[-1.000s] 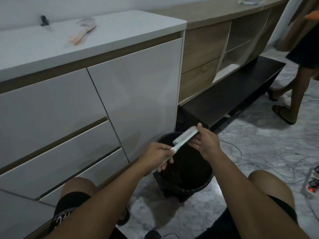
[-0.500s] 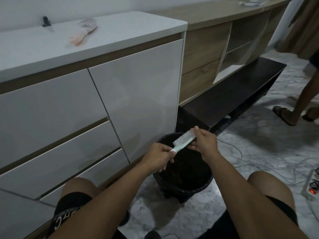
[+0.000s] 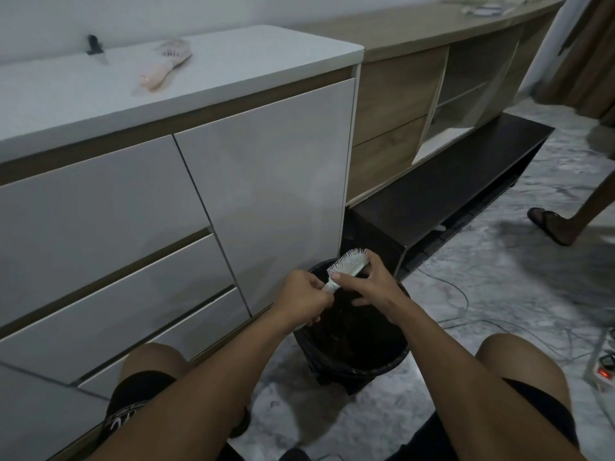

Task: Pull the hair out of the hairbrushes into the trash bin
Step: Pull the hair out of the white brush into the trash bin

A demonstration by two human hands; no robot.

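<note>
A white hairbrush point(image 3: 347, 264) with pale bristles is held over a black trash bin point(image 3: 357, 364) lined with a black bag. My left hand point(image 3: 304, 297) grips its handle. My right hand point(image 3: 369, 287) is on the brush head, thumb near the bristle base and fingers around the far end. Any hair in the bristles is too fine to make out. A second, pink hairbrush point(image 3: 164, 66) lies on the white cabinet top point(image 3: 233, 58) at the back left.
White cabinet with drawers point(image 3: 133, 227) fills the left. A low black shelf point(image 3: 449, 188) runs behind the bin. Another person's sandalled foot point(image 3: 549, 224) stands at the right. Cables point(image 3: 466, 314) and a power strip point(image 3: 604, 367) lie on the marble floor.
My right hand has slid from the brush tip down along the head toward the handle. The other person's legs have moved off to the right.
</note>
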